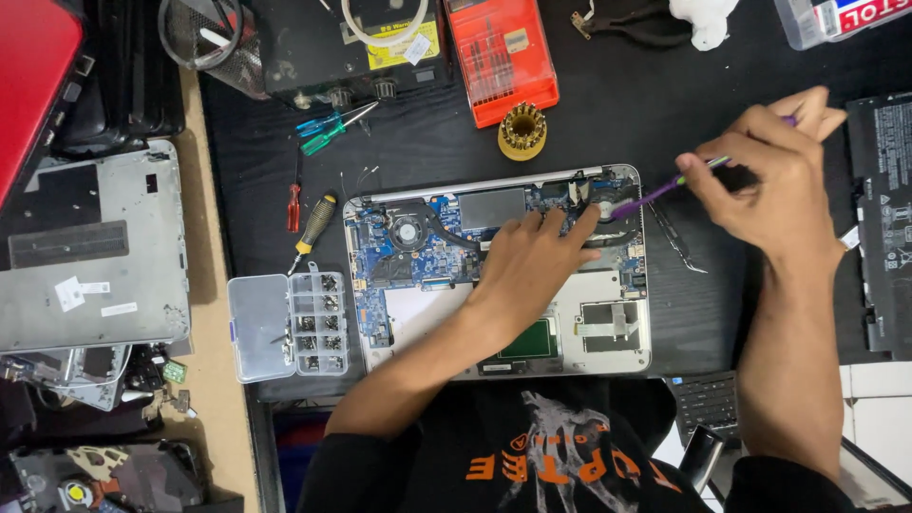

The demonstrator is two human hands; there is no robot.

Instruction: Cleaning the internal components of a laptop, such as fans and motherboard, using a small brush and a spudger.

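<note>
An opened silver laptop (608,356) lies on a black mat with its blue circuit board and round fan (407,233) exposed. My left hand (534,258) rests flat on the board, fingers spread, the index finger pointing at the upper right corner. My right hand (777,176) is closed around a purple-handled tool (655,193), whose tip reaches the laptop's upper right corner just beside my left fingertip.
A clear compartment box of screws (290,325) sits left of the laptop, with screwdrivers (316,224) above it. An orange bit case (502,55) and a gold round holder (522,130) lie behind. A laptop cover (90,252) is far left, a battery (888,214) far right.
</note>
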